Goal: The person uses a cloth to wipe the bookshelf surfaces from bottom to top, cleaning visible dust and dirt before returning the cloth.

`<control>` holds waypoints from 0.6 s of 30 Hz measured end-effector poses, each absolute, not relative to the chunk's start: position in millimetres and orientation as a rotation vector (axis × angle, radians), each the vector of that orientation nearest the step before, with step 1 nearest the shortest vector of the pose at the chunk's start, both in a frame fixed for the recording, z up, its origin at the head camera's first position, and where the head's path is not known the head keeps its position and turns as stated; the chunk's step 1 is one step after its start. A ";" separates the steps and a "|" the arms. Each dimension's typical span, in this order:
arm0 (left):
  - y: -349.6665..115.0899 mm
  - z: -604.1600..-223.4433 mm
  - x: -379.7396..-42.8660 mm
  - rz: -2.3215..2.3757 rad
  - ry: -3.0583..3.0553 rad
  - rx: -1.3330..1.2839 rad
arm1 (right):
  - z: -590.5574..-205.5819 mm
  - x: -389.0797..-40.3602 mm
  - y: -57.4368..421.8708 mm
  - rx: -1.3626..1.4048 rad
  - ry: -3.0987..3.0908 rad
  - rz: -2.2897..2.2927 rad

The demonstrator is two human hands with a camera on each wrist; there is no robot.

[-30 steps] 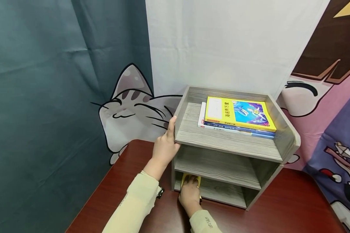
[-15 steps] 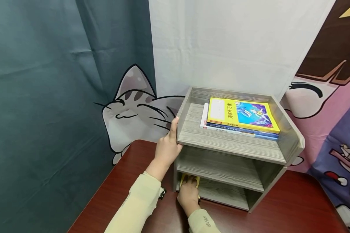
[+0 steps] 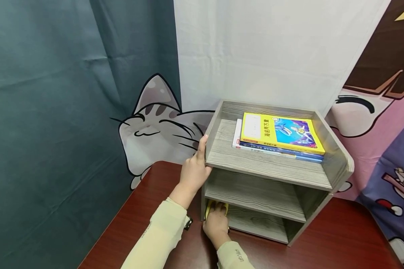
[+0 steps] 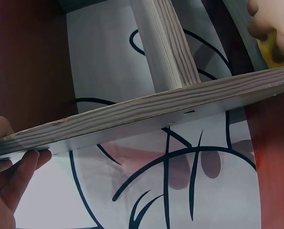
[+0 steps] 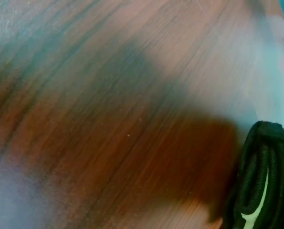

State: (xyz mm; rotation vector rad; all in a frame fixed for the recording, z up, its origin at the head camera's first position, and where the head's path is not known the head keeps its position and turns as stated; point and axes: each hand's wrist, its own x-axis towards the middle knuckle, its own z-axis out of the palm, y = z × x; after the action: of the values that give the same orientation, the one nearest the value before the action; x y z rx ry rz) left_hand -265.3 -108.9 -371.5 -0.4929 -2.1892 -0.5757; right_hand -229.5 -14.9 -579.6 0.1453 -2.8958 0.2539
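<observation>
A grey wood-grain desk shelf [image 3: 256, 186] with three levels stands on a dark red table. My left hand [image 3: 194, 170] grips the front edge of its left side panel near the top; in the left wrist view, fingers and thumb lie on either side of that board [image 4: 118, 107]. My right hand [image 3: 217, 224] reaches into the left end of the bottom compartment, its fingers over a soft-looking yellow cloth [image 3: 207, 209]. Yellow shows on both sides of the fingers, the rest hidden under them. The left wrist view catches the same yellow cloth [image 4: 271, 50] at upper right.
Several books [image 3: 282, 132] lie stacked on the top level, a yellow one uppermost. Printed curtains [image 3: 256, 48] hang close behind. The reddish table [image 3: 148, 209] extends on both sides of the shelf. A black wrist strap [image 5: 263, 171] shows in the right wrist view.
My right hand and the yellow cloth have slid slightly left along the bottom level, closer to the left side panel. The left hand keeps its hold; the head view has shifted a little.
</observation>
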 end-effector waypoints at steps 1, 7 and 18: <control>-108.6 -371.5 -265.5 -0.577 -2.188 -0.492 | -579.8 -229.3 -14.2 0.139 -2.891 0.269; -108.5 -372.4 -265.8 -0.583 -2.198 -0.485 | -580.2 -228.3 -14.3 0.106 -2.870 0.389; -107.9 -372.0 -265.9 -0.585 -2.205 -0.475 | -577.1 -227.0 -15.6 -0.045 -2.805 0.783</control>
State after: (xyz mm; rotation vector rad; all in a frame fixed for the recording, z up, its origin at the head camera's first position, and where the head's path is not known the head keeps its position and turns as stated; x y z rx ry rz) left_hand -265.9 -107.9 -372.0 -0.4748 -2.2051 -0.5846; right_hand -227.0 -15.6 -577.1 -0.0446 -2.8053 0.7832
